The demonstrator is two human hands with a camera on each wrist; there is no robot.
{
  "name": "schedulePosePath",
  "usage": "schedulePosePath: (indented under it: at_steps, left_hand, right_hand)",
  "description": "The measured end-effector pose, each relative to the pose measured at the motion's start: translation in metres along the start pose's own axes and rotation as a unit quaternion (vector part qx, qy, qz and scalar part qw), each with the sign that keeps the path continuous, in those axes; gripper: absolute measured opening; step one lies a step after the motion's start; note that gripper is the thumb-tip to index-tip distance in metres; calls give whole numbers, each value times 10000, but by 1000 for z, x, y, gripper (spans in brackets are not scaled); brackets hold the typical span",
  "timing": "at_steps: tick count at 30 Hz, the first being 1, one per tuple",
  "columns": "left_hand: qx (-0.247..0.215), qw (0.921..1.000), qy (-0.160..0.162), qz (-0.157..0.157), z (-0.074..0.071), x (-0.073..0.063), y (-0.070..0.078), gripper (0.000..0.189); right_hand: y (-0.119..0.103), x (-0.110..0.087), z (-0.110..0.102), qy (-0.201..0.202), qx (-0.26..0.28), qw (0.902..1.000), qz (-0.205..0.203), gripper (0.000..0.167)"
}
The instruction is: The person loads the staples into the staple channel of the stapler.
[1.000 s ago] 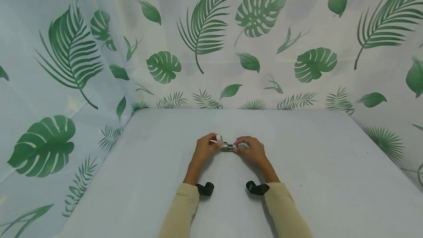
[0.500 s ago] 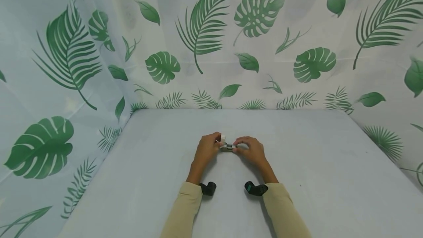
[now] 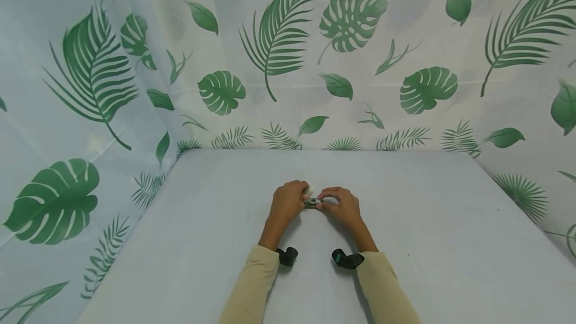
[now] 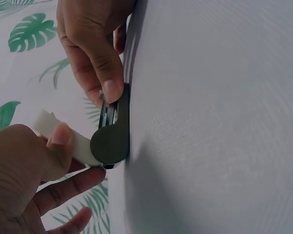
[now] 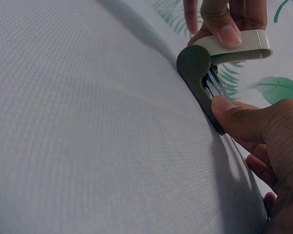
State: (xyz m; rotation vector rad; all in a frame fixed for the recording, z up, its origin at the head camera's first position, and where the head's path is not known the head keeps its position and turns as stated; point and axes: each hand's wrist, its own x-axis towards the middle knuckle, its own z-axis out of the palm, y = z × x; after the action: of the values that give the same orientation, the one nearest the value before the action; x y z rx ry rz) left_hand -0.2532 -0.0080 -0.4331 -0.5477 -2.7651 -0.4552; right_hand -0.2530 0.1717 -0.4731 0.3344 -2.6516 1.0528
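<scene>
A small stapler lies on the table, its dark green base [image 4: 112, 139] flat on the cloth. Its white top cover [image 5: 246, 43] is swung up, away from the metal staple channel [image 5: 215, 84]. My left hand [image 3: 288, 201] pinches that cover between thumb and fingers; in the left wrist view the thumb lies on the white face. Opposite it, my right hand [image 3: 344, 206] pinches the front end of the channel and base, the thumb on top in the right wrist view. The head view shows little of the white cover, mostly hidden by the left fingers.
A white cloth covers the table [image 3: 189, 244]. Leaf-printed curtains [image 3: 279, 109] close off the back and sides. Black wrist cameras [image 3: 288, 256] sit at both cuffs of the beige sleeves [image 3: 249, 284].
My left hand has shifted slightly right and turned further over the stapler, so the raised white cover is now mostly hidden in the head view. The right hand has stayed nearly still.
</scene>
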Motion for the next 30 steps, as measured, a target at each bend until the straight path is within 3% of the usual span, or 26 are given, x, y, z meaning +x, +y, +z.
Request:
schedulePosePath:
  at_steps: [8, 16, 19, 22, 26, 30]
  left_hand:
    - [698, 9970, 70, 329, 2, 1, 7, 22]
    - [747, 9962, 51, 439, 2, 0, 8, 22]
    - [304, 9991, -181, 232, 1, -2, 4, 25]
    - [-687, 9967, -408, -142, 0, -5, -4, 27]
    - [-1953, 9779, -513, -544, 5, -10, -16, 27]
    - [-2479, 9645, -511, -756, 8, -12, -22, 25]
  right_hand:
    - [1, 0, 0, -49, 38, 9999, 154, 18]
    - [-4, -1, -2, -42, 13, 9996, 270, 30]
    - [-5, -3, 1, 118, 16, 9998, 141, 34]
    - [-2, -2, 2, 22, -43, 9998, 168, 34]
    - [1, 0, -1, -276, -91, 9989, 356, 34]
    - [-3, 1, -2, -253, -58, 9986, 456, 37]
